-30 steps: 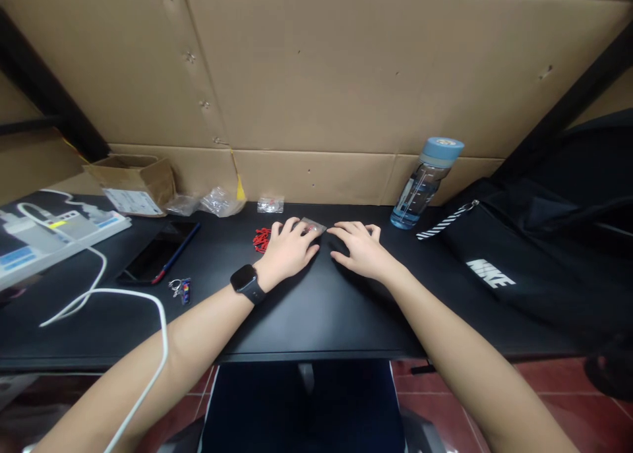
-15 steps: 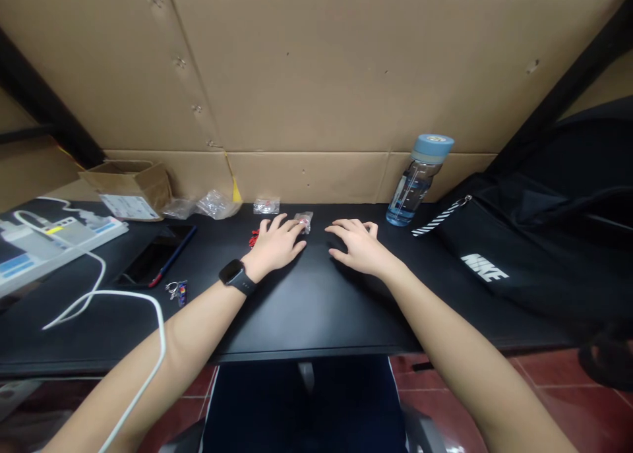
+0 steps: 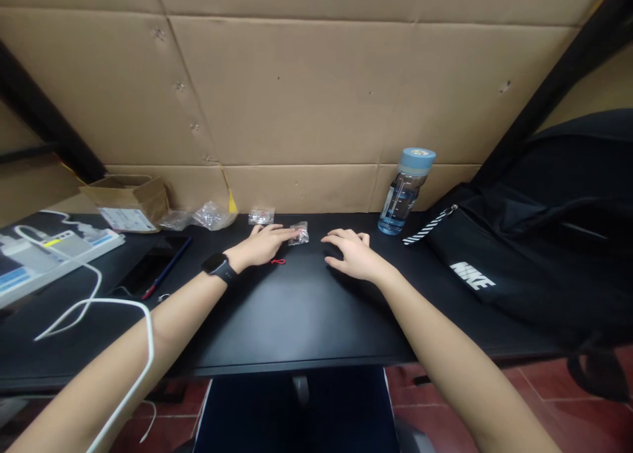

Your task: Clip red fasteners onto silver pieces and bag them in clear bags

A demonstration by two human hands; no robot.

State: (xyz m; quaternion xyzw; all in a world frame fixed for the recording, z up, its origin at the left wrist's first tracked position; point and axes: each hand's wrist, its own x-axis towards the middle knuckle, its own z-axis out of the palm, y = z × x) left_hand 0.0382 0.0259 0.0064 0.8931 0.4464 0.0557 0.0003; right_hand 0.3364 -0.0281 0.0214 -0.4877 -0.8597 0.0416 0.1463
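My left hand (image 3: pixel 258 246), with a black watch (image 3: pixel 218 266) on its wrist, is low over the desk with fingers stretched out to the right. Its fingertips reach the edge of a small clear plastic packet (image 3: pixel 301 235) with something reddish in it. A loop of red cord (image 3: pixel 279 262) shows from under the palm; the rest is hidden. Just beyond the fingers lies another clear packet (image 3: pixel 262 215). To the right, my right hand (image 3: pixel 352 253) hovers palm down, holding nothing, fingers apart and slightly bent.
A blue-lidded water bottle (image 3: pixel 406 190) and a black bag (image 3: pixel 465 242) stand at the right. On the left are a cardboard box (image 3: pixel 131 202), crumpled plastic (image 3: pixel 210 215), a phone (image 3: pixel 153 263), a power strip (image 3: pixel 54 262) and a white cable (image 3: pixel 149 334) crossing my left forearm.
The view has tilted up slightly. My left hand has moved left over the red cord, and a loop of it now shows below the palm. My right hand stays nearly in place.
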